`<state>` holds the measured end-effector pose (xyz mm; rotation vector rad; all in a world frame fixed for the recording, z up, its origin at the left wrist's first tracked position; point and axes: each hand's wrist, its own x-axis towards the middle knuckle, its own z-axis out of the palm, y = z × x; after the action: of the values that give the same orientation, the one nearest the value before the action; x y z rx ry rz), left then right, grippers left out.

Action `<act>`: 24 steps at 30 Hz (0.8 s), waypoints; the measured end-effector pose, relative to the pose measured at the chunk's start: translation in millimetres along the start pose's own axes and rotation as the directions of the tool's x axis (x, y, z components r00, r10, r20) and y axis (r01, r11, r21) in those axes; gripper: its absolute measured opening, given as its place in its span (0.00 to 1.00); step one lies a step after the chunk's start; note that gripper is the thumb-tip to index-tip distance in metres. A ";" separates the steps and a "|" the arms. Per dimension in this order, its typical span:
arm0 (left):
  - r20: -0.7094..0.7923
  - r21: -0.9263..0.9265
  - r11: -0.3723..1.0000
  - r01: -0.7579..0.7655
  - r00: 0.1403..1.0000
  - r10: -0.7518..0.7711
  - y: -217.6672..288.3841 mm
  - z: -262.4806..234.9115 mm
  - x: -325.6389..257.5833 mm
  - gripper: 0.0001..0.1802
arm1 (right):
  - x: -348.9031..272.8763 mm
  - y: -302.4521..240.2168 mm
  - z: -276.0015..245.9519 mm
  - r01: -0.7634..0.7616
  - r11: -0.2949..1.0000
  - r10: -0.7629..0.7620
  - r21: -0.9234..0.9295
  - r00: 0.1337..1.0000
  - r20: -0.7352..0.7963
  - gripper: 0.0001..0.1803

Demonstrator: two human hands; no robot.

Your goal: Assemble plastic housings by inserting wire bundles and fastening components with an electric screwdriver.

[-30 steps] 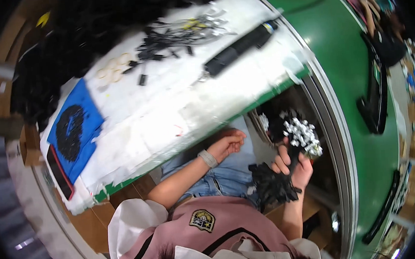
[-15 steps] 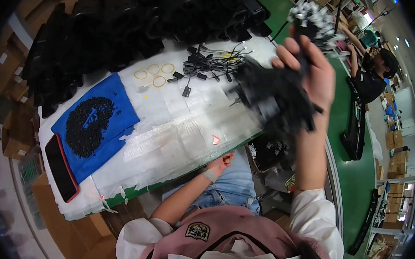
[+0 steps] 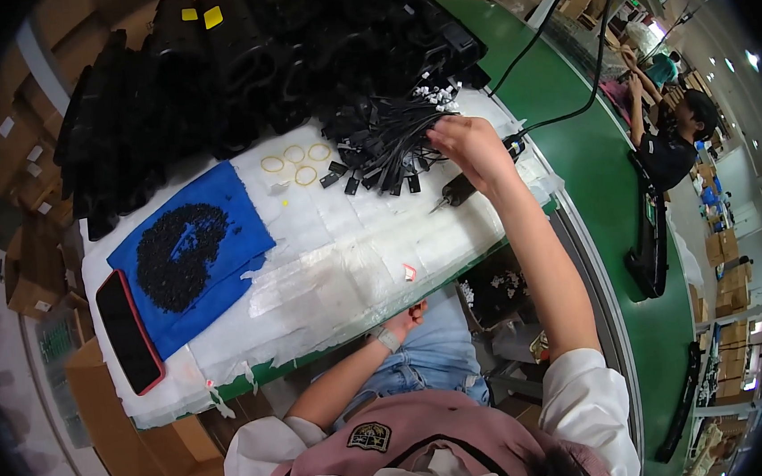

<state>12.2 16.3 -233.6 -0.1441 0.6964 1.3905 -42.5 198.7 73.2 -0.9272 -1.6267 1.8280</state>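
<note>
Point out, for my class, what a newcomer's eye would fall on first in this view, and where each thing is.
Probably the pile of black plastic housings along the far side of the white-covered table. Next, the bright blue cloth at the table's left, with a heap of tiny black parts on it. Then the black cables with white connectors, toward the far right.

I see smooth plastic on the cables (image 3: 387, 143) and glossy black plastic on the housings (image 3: 251, 65). My blue cloth (image 3: 237, 204) looks matt, the phone (image 3: 125, 334) glassy and smooth, the cardboard box (image 3: 112, 407) dull, the white cover (image 3: 339, 268) shiny, wrinkled and ragged-edged.
</note>
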 end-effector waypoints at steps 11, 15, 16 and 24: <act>0.104 -0.141 0.990 0.020 0.995 -0.005 -18.5 -27.0 19.0 0.09 | 25.5 23.9 9.3 0.693 -0.171 -0.355 -0.700 0.620 0.700 0.43; 0.191 -0.271 0.962 0.010 0.981 0.044 -26.0 -42.6 30.9 0.18 | 20.3 26.6 1.4 0.702 -0.233 -0.244 -0.673 0.628 0.739 0.44; 0.226 -0.311 0.950 0.022 0.973 0.052 -27.9 -46.1 30.3 0.22 | 23.1 27.1 -1.4 0.699 -0.238 -0.238 -0.674 0.631 0.738 0.44; 0.192 -0.324 0.946 0.028 0.981 0.037 -30.8 -59.7 19.0 0.22 | 41.7 -38.4 -7.6 0.811 0.035 -0.017 -0.584 0.585 0.811 0.47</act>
<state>19.4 -2.8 -300.3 -0.2626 0.2990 1.4943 -65.3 240.8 104.5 0.0989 -3.1672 0.2898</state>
